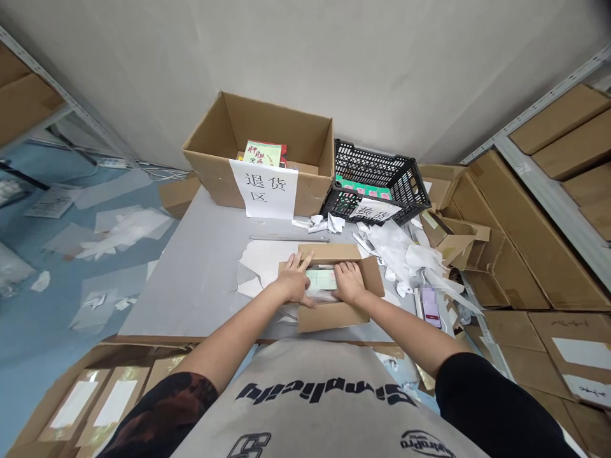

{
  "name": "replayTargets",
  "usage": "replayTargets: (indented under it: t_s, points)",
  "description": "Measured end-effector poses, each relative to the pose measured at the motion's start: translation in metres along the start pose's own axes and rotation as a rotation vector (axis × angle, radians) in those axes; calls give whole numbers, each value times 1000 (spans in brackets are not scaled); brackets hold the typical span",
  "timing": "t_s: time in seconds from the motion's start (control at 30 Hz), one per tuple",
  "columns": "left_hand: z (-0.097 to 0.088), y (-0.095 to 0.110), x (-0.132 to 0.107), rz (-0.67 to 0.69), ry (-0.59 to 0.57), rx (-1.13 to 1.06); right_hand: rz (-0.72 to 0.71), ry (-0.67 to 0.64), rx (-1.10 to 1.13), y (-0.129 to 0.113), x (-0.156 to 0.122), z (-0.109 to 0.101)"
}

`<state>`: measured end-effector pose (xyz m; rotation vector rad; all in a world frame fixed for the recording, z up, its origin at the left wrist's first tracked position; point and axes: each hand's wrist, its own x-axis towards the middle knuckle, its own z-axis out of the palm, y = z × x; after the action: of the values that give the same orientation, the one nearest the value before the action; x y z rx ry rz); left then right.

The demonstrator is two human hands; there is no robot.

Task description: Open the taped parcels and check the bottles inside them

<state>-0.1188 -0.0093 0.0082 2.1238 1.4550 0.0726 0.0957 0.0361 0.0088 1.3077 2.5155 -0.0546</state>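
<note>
Both my hands are on a small open cardboard box point(333, 316) on the grey table point(191, 286), its flaps folded outward. My left hand point(296, 278) lies flat over the box's left side, touching a pale green printed item point(321, 278) inside. My right hand point(349, 282) presses on the item's right part, with fingers spread. The hands cover most of the item, and neither visibly grips it. Torn white paper point(252, 261) lies just left of the box.
At the back stand a large cardboard box point(305, 133) holding books, with a paper sign reading 退货区 point(263, 188), and a black plastic crate point(377, 181). White wrapping scraps point(391, 248), a metal rod point(289, 239) and a phone point(431, 306) lie on the table. Shelves of flat cartons stand at right.
</note>
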Motion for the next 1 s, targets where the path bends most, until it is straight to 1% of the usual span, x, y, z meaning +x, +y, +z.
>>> replayTargets:
  t_s: [0.1, 0.17, 0.23, 0.33, 0.4, 0.5, 0.57, 0.63, 0.7, 0.77, 0.87, 1.0]
  points:
    - [0, -1, 0, 2, -9, 6, -110, 148, -81, -4, -11, -17]
    - [1, -2, 0, 16, -2, 20, -171, 219, -131, -4, -19, -29]
    - [2, -4, 0, 47, 28, 36, -215, 272, -165, -2, -28, -41]
    - [5, -7, 1, 99, 109, 59, -239, 321, -173, 6, -41, -60]
    - [6, -7, 1, 115, 164, 60, -228, 332, -155, 13, -50, -73]
    - [2, 2, 0, 144, 253, 25, -198, 317, -119, 19, -60, -87]
    - [-4, 15, -2, 179, 320, -15, -181, 293, -93, 17, -64, -91]
    - [-11, 32, -4, 223, 353, -64, -171, 278, -67, 11, -66, -92]
    - [-17, 49, -5, 243, 339, -103, -157, 286, -39, 2, -68, -92]
    - [-21, 63, -4, 217, 324, -114, -139, 306, -5, -4, -70, -91]
    - [-23, 71, 0, 173, 355, -80, -142, 343, 71, -3, -74, -91]
    - [-19, 68, 3, 158, 376, -67, -210, 423, 282, 13, -81, -89]
